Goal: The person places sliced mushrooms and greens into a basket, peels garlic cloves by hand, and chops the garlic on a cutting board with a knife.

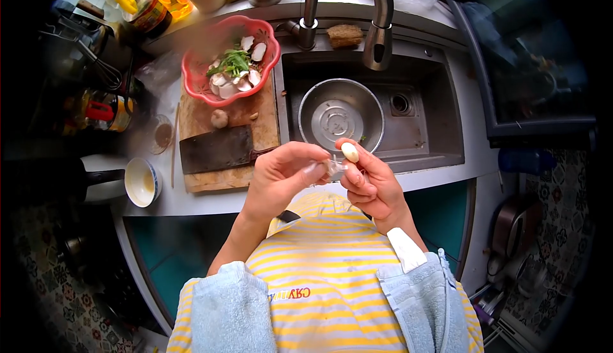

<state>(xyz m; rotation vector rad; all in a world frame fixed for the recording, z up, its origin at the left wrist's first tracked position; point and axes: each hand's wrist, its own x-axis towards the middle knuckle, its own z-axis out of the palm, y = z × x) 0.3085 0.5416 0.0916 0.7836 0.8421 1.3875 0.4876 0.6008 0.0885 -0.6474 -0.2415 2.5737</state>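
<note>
Between the thumb and fingers of my right hand (375, 190) is a peeled garlic clove (350, 152), pale and smooth. My left hand (286, 173) pinches thin, whitish garlic skin (333, 166) close beside it, near the fingers of the right hand. Both hands are over the counter's front edge, before the sink. On the wooden cutting board (231, 182) to the left lie a garlic bulb (219, 118), a small loose clove (254, 116) and a dark-bladed cleaver (217, 150).
A pink scalloped basin (189, 75) with green leaves and white pieces stands on the board's far end. The sink (431, 97) holds a metal bowl (306, 101) beneath a faucet (378, 50). A white bowl (142, 184) and a chopstick (174, 145) are left of the board.
</note>
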